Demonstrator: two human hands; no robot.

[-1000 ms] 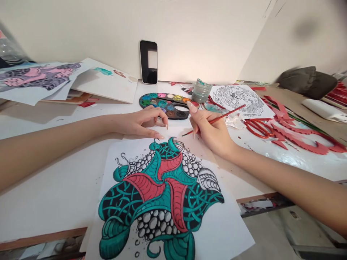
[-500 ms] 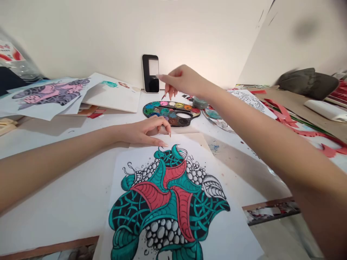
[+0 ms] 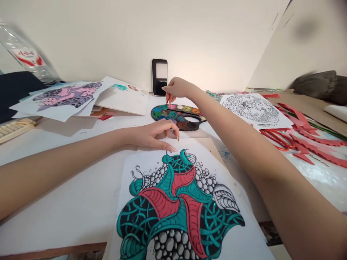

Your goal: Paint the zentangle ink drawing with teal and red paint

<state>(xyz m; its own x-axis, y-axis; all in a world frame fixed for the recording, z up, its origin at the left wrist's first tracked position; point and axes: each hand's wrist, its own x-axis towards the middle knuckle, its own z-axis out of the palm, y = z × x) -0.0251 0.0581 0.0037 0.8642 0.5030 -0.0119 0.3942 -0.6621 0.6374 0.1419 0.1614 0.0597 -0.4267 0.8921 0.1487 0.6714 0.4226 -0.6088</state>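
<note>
A sheet with a teal, red and black patterned drawing [image 3: 179, 206] lies in front of me on the white table [image 3: 67, 187]. My left hand [image 3: 155, 135] rests at the sheet's top edge, fingertips pressing down on the paper. My right hand [image 3: 176, 88] reaches out over the oval paint palette [image 3: 176, 115], fingers pinched on a thin paintbrush whose tip points down into the pink paint well at the palette's far rim.
A phone [image 3: 159, 77] leans on the wall behind the palette. Painted sheets [image 3: 70, 95] are stacked at the back left beside a plastic bottle [image 3: 27, 54]. At the right lie a black line drawing [image 3: 252, 108], red scissors [image 3: 273, 139] and red paper cutouts [image 3: 311, 144].
My right hand moved from beside the drawing out to the palette with the brush and lowered its tip into the paint. My left hand stayed put. The view shifted left.
</note>
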